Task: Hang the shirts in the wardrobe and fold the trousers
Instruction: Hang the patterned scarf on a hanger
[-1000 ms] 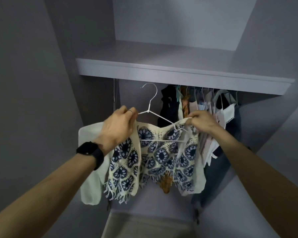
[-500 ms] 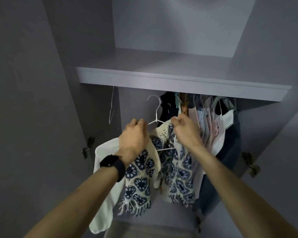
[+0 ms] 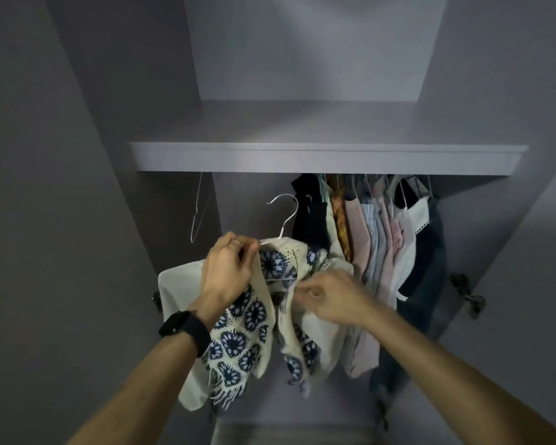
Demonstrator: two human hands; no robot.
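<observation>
Left hand (image 3: 228,271): fingers curled; the left shoulder of a silver wire hanger (image 3: 284,208) is pinched together with the fabric over it. A thin ring (image 3: 236,242) is worn on one finger and a black smartwatch (image 3: 183,326) on the wrist.

Right hand (image 3: 331,297): fingers curled round a fold at the right side of the same garment; the hand is blurred.

Cream crocheted top with navy flower medallions and a fringed hem (image 3: 247,319): draped over the silver wire hanger and held up by both hands inside the open wardrobe, below the shelf and just left of the hung clothes. The hanger's hook is seen free, caught on nothing.

Plain white garment (image 3: 177,284): seen behind the left wrist; what carries it cannot be told.

Bare wire hanger (image 3: 197,213): hung under the shelf, far left.

Row of hung garments (image 3: 376,239): black, orange-patterned, pink, pale striped, white lace-trimmed and dark blue pieces, packed closely at the right.

Grey wardrobe shelf (image 3: 328,157): set across above everything; the rail is hidden behind its edge.

Metal door hinge (image 3: 467,295): fixed at the right side.
</observation>
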